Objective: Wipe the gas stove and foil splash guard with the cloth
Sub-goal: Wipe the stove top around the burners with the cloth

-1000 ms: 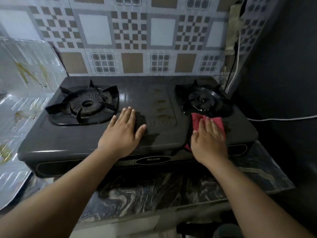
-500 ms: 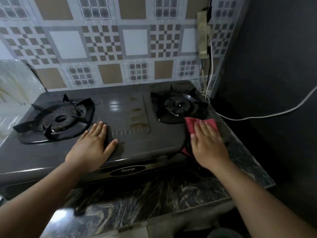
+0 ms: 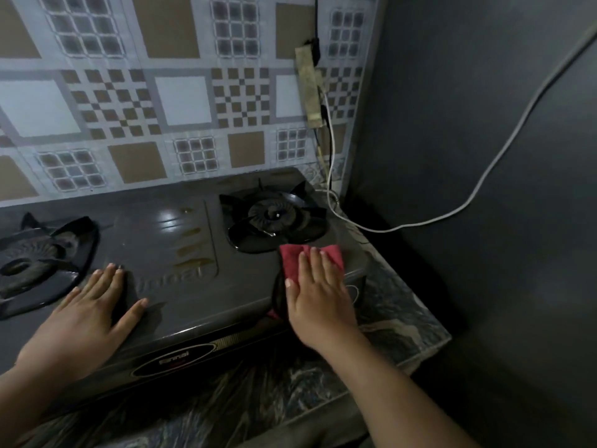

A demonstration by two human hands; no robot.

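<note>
The red cloth (image 3: 292,261) lies flat on the near right corner of the gas stove (image 3: 181,286), just in front of the right burner (image 3: 274,216), with one end trailing off toward the stove's front edge. My right hand (image 3: 318,295) lies on top of it, fingers straight and spread, pressing it down rather than gripping it. My left hand (image 3: 87,318) rests palm down on the stove top, fingers straight with the thumb out, between the left burner (image 3: 35,257) and the middle panel; it holds nothing and seems to steady the stove.

I judge that I am in the stove-wiping step, working the right front corner. Brownish streaks (image 3: 190,250) show on the middle panel, left of the cloth, so that part looks not yet cleaned. The next move calls for sliding the cloth left across those streaks with firm, flat pressure, keeping it off the raised pan supports where it could snag.

The foil splash guard is not in view here, so I cannot tell its condition. Behind the stove is the patterned tile wall (image 3: 181,101), and a white cable (image 3: 484,179) hangs at the far right, well apart from my hands.
</note>
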